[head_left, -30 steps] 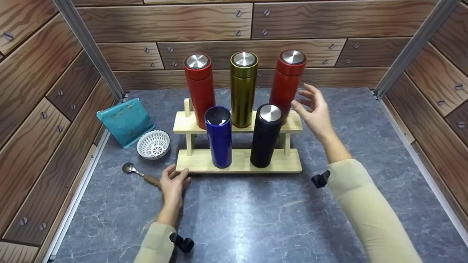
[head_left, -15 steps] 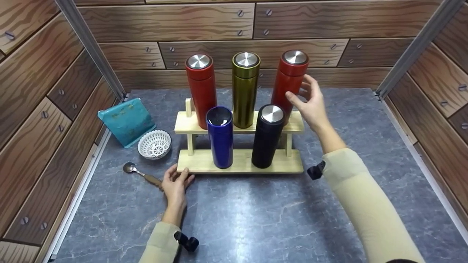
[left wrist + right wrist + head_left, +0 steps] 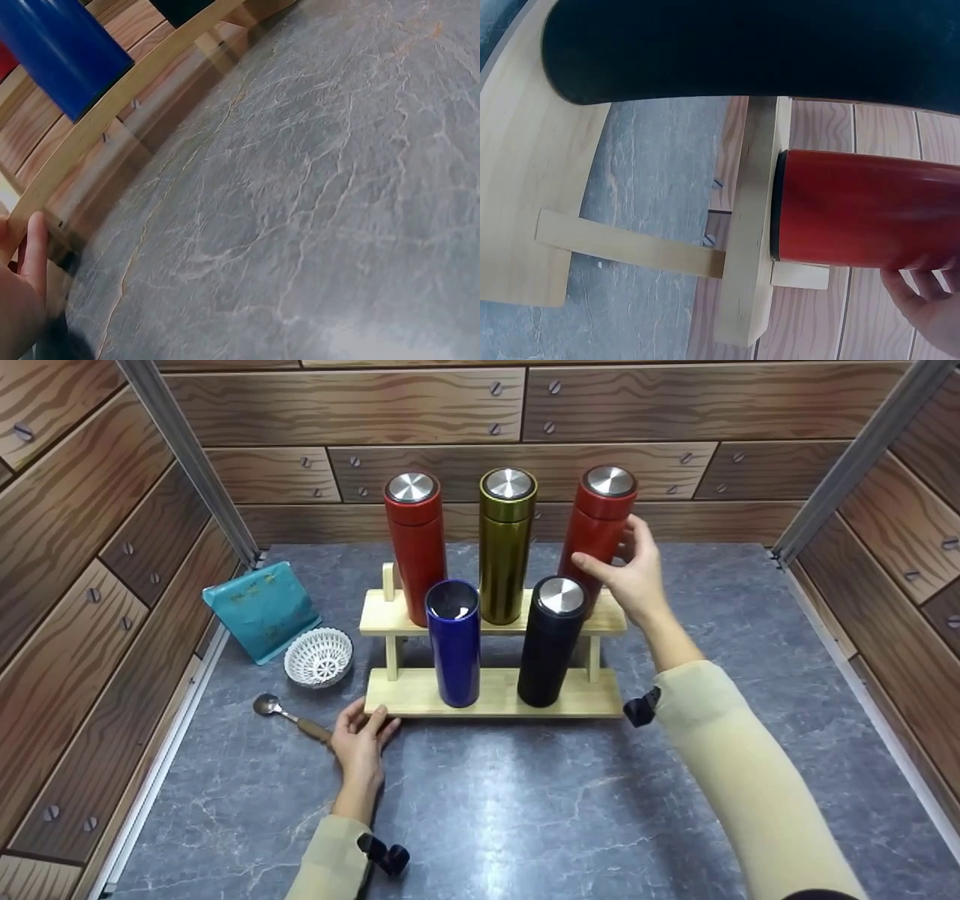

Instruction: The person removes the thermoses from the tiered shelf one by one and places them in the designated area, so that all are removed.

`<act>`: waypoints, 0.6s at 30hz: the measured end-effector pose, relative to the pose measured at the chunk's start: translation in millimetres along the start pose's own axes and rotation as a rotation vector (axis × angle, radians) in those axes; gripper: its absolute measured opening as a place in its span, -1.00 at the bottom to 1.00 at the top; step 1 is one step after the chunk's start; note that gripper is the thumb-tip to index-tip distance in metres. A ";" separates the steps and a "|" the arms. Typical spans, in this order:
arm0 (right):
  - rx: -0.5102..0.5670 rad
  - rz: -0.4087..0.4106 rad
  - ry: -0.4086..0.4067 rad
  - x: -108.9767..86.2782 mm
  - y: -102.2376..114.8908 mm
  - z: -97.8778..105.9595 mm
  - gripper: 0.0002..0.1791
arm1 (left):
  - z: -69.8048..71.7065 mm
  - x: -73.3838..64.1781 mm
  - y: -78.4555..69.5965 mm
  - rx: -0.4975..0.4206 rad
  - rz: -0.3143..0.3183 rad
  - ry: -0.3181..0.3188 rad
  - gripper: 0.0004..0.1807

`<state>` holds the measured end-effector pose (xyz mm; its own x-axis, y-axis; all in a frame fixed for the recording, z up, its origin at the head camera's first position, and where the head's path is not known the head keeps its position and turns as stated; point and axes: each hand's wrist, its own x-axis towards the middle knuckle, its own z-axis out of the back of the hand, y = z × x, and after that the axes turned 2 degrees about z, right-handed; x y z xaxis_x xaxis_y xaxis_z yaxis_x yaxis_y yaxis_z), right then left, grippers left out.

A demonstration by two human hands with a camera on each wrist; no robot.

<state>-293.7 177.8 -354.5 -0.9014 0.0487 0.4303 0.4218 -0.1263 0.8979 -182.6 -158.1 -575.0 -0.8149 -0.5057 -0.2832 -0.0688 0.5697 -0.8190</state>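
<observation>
A two-tier wooden rack [image 3: 495,690] carries several vacuum flasks. On its upper shelf stand a red flask [image 3: 415,547], an olive-gold flask [image 3: 506,555] and another red flask [image 3: 596,532] at the right. A blue flask [image 3: 454,652], its top dark and hollow-looking, and a black flask [image 3: 551,652] stand on the lower board. My right hand [image 3: 637,574] grips the right red flask, thumb in front and fingers behind; in the right wrist view its base sits at the shelf. At the rack's front left corner, my left hand [image 3: 360,746] pinches the lower board's edge.
Left of the rack lie a teal pouch [image 3: 262,611], a white woven bowl [image 3: 319,658] and a spoon [image 3: 292,720] with a wooden handle, close to my left hand. Wood-patterned walls [image 3: 435,405] enclose the grey marbled tabletop [image 3: 510,810] at the back and sides.
My right hand has moved left onto the right red flask and closed round it. My left hand stays at the rack's corner. The flasks keep their places on the rack.
</observation>
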 end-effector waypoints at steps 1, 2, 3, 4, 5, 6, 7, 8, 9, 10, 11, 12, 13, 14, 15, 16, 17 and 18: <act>-0.001 -0.003 -0.009 -0.1 0.4 0.4 -0.30 | -0.4 0.0 0.1 0.001 0.001 -0.002 -0.52; -0.002 -0.008 -0.016 -0.3 0.7 0.9 -0.30 | -0.7 0.0 0.1 0.000 0.002 -0.002 -0.52; -0.003 -0.009 -0.023 -0.5 0.9 1.5 -0.31 | -0.9 0.1 0.0 0.000 0.003 -0.003 -0.52; -0.005 -0.011 -0.029 -0.9 1.0 2.3 -0.31 | -1.2 0.2 -0.1 0.002 0.004 -0.004 -0.52; -0.009 -0.014 -0.032 -1.4 1.3 3.2 -0.31 | -1.3 0.3 -0.2 0.002 0.006 -0.006 -0.52; -0.012 -0.017 -0.035 -1.8 1.5 4.1 -0.31 | -1.2 0.3 -0.4 0.002 0.008 -0.005 -0.52; -0.016 -0.018 -0.036 -2.1 2.0 5.0 -0.31 | -1.0 0.3 -0.5 0.002 0.008 -0.004 -0.51; -0.018 -0.020 -0.039 -2.5 2.6 5.9 -0.31 | -0.6 0.4 -0.6 0.002 0.008 -0.003 -0.51; -0.019 -0.019 -0.041 -2.8 3.5 6.8 -0.32 | -0.5 0.4 -0.6 0.003 0.009 -0.003 -0.51; -0.019 -0.018 -0.043 -3.1 4.6 7.7 -0.31 | -0.4 0.5 -0.6 0.002 0.008 -0.002 -0.50; -0.018 -0.016 -0.047 -3.3 5.5 8.6 -0.31 | -0.1 0.7 -0.5 0.001 0.006 0.000 -0.50; -0.015 -0.013 -0.051 -3.5 6.4 9.4 -0.31 | 0.0 0.9 -0.5 0.002 0.005 0.002 -0.50; -0.014 -0.010 -0.056 -3.9 7.4 10.4 -0.31 | 0.2 1.0 -0.3 0.003 0.005 0.003 -0.50; -0.013 -0.008 -0.062 -4.3 8.2 11.4 -0.31 | 0.3 1.1 -0.2 0.004 0.005 0.004 -0.51; -0.012 -0.005 -0.067 -4.9 8.9 12.5 -0.31 | 0.3 0.8 -0.3 0.003 0.006 0.004 -0.51; -0.011 -0.002 -0.072 -5.2 9.2 13.8 -0.31 | 0.4 0.6 -0.5 0.002 0.007 0.005 -0.51; -0.010 0.001 -0.078 -5.4 9.0 15.3 -0.31 | 0.4 0.5 -0.8 0.002 0.009 0.006 -0.51; -0.010 0.002 -0.083 -5.5 8.3 17.0 -0.31 | 0.6 0.4 -0.9 0.003 0.011 0.006 -0.51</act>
<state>-283.6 193.4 -347.8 -0.8890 0.1300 0.4391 0.4226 -0.1360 0.8960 -182.5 -159.2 -574.6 -0.8192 -0.4955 -0.2887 -0.0587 0.5732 -0.8173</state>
